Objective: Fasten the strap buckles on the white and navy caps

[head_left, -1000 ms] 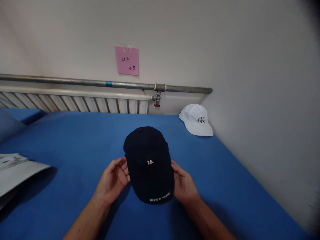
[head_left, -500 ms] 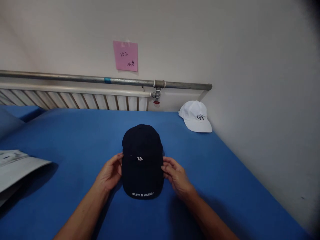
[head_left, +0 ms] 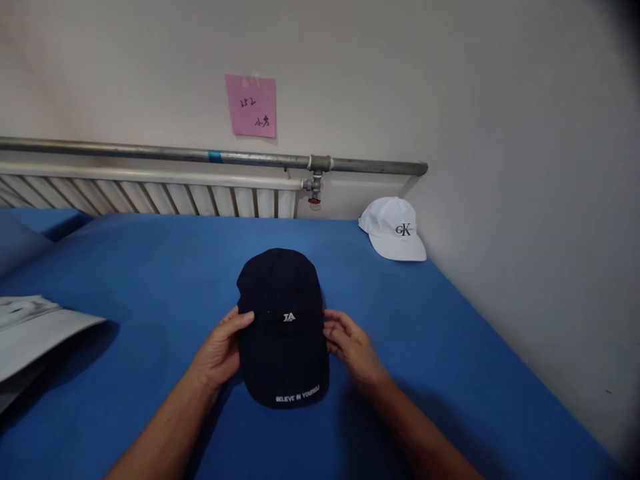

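A black baseball cap (head_left: 280,347) with small white lettering on its front and along its brim is at the middle of the view, brim toward me. My left hand (head_left: 223,347) grips its left side, thumb on top and fingers hidden underneath. On the opposite side, my right hand (head_left: 353,347) has bent fingers at the cap's right edge; the fingertips meet the edge, and the thumb is partly hidden. A blue covered surface (head_left: 165,267) lies beneath the cap.
Against the right wall sits a white cap (head_left: 393,230) with dark letters. A white curved object (head_left: 45,340) reaches in from the left. Behind the surface are a radiator (head_left: 190,199), a metal pipe (head_left: 270,160) and a red-handled valve (head_left: 315,201). A pink note (head_left: 253,107) hangs above.
The black cap has turned slightly, its brim swinging right and toward me. My left thumb has come onto the top of the cap. My right hand stays nearly in place.
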`<state>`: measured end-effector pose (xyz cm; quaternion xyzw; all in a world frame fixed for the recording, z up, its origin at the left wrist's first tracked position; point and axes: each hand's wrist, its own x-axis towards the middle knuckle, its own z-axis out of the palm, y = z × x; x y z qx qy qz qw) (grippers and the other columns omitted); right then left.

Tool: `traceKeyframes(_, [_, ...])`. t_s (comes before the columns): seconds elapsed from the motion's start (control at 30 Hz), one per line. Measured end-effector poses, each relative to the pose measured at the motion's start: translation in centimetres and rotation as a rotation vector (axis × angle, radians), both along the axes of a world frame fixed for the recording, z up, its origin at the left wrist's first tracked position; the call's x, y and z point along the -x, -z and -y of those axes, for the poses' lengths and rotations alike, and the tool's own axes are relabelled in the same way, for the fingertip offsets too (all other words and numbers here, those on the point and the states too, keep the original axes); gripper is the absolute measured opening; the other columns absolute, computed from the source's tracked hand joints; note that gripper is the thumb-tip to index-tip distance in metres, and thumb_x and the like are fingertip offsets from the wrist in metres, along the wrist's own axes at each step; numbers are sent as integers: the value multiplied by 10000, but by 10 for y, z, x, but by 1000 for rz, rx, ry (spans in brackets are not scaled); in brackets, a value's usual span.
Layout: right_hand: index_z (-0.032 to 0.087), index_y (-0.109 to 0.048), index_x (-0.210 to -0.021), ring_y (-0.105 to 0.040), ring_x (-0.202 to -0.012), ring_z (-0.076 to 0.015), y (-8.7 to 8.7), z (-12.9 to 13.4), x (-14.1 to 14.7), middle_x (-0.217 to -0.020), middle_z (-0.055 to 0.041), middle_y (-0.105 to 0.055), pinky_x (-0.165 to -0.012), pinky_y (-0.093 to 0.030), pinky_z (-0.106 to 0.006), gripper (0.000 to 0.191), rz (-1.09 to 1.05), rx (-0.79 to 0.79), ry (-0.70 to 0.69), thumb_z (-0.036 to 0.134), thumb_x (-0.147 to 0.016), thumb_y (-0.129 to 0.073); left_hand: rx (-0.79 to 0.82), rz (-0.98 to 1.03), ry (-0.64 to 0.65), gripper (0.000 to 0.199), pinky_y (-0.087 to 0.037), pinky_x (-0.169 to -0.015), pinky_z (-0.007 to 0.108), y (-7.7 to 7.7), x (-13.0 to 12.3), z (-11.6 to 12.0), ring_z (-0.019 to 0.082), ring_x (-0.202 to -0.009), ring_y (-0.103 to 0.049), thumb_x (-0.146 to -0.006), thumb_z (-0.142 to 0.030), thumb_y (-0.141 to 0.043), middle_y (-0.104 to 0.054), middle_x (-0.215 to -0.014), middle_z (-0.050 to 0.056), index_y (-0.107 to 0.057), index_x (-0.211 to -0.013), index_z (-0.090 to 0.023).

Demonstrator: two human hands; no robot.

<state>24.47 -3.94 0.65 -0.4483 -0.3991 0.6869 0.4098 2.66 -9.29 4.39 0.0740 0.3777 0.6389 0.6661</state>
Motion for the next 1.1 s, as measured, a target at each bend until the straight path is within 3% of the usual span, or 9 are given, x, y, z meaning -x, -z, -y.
traceKeyframes(0.13, [226, -668, -1042, -608, -763, -170, -1, 0, 2, -866, -12, -656, -740, -455, -331, 289, 46, -30, -33, 266, -755, -672, -6, -48, 66, 271, -620, -655, 309, -2, -4, 6, 248, -674, -738, -529, -18, -818, -779, -776, 116, -767, -782, -102])
traceKeyframes(0.23, [225, -681, -1003, -612, -786, -188, -4, 4, 5, -888, -30, -677, -753, -461, -349, 250, 147, -140, -3, 244, -755, -665, 29, -74, 26, 228, -618, -621, 311, -4, -7, 10, 249, -636, -733, -535, -23, -810, -769, -711, 102, -761, -740, -108])
traceKeyframes(0.37, [230, -692, -882, -613, -860, -192, -20, 18, 3, -919, -44, -676, -814, -470, -345, 89, 333, -620, 124, 204, -820, -633, 70, -143, -35, 279, -623, -599, 332, -10, -12, 15, 260, -629, -735, -530, -45, -833, -774, -721, 85, -760, -785, -134])
traceKeyframes(0.47, [224, -656, -900, -621, -840, -173, -36, 33, 3, -886, -34, -661, -773, -500, -328, 127, 372, -1021, 105, 144, -880, -559, 53, -171, -15, 261, -611, -559, 288, -17, -18, 18, 236, -586, -724, -513, -88, -865, -766, -684, 78, -754, -745, -130])
traceKeyframes(0.57, [219, -630, -991, -630, -850, -165, -50, 47, 6, -911, -37, -661, -769, -527, -334, 191, 395, -1216, 50, 83, -890, -542, 45, -204, -3, 247, -607, -547, 275, -24, -26, 22, 209, -524, -700, -494, -121, -884, -751, -635, 59, -748, -700, -134])
traceKeyframes(0.67, [204, -631, -1046, -634, -883, -174, -57, 54, 10, -940, -54, -655, -800, -537, -358, 230, 427, -1299, 57, 60, -884, -556, 60, -232, 15, 275, -607, -544, 273, -27, -33, 26, 210, -531, -703, -483, -145, -900, -749, -633, 51, -755, -717, -148])
traceKeyframes(0.83, [186, -651, -1076, -621, -892, -170, -60, 55, 10, -955, -61, -651, -801, -534, -349, 236, 480, -1303, 107, 68, -883, -583, 35, -221, 99, 291, -600, -543, 256, -28, -42, 34, 197, -535, -702, -492, -152, -908, -747, -640, 48, -772, -749, -166])
traceKeyframes(0.97, [167, -662, -1063, -617, -872, -170, -61, 55, 4, -941, -66, -646, -788, -523, -362, 217, 488, -1319, 69, 76, -887, -573, 24, -186, 151, 259, -618, -581, 306, -28, -46, 37, 201, -520, -696, -506, -161, -906, -733, -608, 39, -778, -731, -173])
traceKeyframes(1.1, [164, -658, -1060, -627, -869, -175, -62, 55, 2, -942, -69, -651, -791, -516, -376, 202, 485, -1335, 44, 97, -892, -567, 28, -173, 163, 222, -581, -505, 236, -28, -47, 36, 171, -493, -676, -515, -156, -904, -719, -584, 29, -773, -694, -171])
